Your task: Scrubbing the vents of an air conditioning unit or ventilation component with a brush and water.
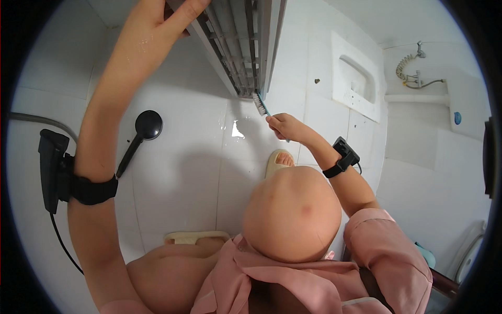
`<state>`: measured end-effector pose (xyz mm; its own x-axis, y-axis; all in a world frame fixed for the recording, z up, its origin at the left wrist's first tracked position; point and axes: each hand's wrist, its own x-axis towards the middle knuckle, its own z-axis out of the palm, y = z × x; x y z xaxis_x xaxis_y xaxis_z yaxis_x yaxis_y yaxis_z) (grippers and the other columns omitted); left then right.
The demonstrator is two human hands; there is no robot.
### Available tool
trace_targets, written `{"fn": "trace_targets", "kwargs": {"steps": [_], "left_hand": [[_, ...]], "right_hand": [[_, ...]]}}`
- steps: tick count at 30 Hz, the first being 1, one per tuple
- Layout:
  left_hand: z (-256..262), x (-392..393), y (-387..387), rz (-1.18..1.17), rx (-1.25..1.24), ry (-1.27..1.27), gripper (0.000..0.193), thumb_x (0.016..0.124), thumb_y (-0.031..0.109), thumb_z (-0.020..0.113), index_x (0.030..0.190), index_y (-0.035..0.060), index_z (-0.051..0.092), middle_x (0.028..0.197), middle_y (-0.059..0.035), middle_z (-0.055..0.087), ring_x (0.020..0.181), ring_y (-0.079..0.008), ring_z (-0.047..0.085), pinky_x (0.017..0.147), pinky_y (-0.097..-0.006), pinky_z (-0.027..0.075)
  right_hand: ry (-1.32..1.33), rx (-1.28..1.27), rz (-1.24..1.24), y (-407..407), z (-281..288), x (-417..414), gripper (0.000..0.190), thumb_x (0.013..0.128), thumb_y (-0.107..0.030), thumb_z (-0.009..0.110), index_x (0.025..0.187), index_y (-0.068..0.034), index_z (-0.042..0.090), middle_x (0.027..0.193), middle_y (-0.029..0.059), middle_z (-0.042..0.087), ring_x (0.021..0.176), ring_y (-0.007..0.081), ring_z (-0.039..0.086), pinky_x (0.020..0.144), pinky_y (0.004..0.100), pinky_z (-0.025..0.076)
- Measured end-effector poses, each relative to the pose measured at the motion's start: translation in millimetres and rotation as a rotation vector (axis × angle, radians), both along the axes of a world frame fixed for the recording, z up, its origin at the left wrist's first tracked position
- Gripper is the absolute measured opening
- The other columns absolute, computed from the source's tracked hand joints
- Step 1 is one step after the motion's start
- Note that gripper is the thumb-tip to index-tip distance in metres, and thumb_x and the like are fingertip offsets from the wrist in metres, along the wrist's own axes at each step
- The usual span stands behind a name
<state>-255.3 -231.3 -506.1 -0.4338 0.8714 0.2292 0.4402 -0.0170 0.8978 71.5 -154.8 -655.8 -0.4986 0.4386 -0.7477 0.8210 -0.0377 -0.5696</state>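
A tall grey slatted frame (237, 49) stands in front of me, its lower end near the tiled floor. My left hand (157, 27) grips its upper left side, thumb over the edge; part of the fingers is hidden behind it. Water droplets show on the back of that hand. In my right hand (287, 126) is a scrub brush (259, 104) with white bristles and a blue handle. The brush head is right by the lower right corner of the frame, its tip apparently touching it.
A black shower head (148, 125) lies on the white tiled floor (176, 188), left of a wet patch (237, 129). Set in the floor at the right is a squat toilet (355, 78). Coiled hose (404, 66) and pipes line the wall. My slippered foot (282, 161) is below the brush.
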Motion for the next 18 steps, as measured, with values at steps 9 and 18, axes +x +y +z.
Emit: {"fn": "trace_targets", "kwargs": {"steps": [9,18], "left_hand": [[3.5,11.9,9.5,-0.006,-0.01,-0.058,0.054,0.083,0.045,0.064,0.091,-0.007,0.051,0.086,-0.0074,0.051,0.08,-0.0118,0.054,0.075,-0.0289,0.053],[12.0,16.8,0.4,-0.014,0.005,-0.045,0.049,0.085,0.041,0.064,0.091,-0.006,0.05,0.087,-0.0068,0.05,0.082,-0.0133,0.054,0.076,-0.0303,0.053]], "right_hand": [[0.157,0.168,-0.084,-78.8,-17.7,14.9,0.025,0.095,-0.025,0.048,0.085,-0.002,0.047,0.064,0.0066,0.051,0.059,0.0159,0.049,0.056,0.0306,0.041],[0.515,0.597,-0.307,7.8,16.4,-27.8,0.024,0.09,-0.022,0.055,0.097,0.001,0.05,0.068,0.0105,0.048,0.063,0.0184,0.043,0.059,0.0337,0.039]]}}
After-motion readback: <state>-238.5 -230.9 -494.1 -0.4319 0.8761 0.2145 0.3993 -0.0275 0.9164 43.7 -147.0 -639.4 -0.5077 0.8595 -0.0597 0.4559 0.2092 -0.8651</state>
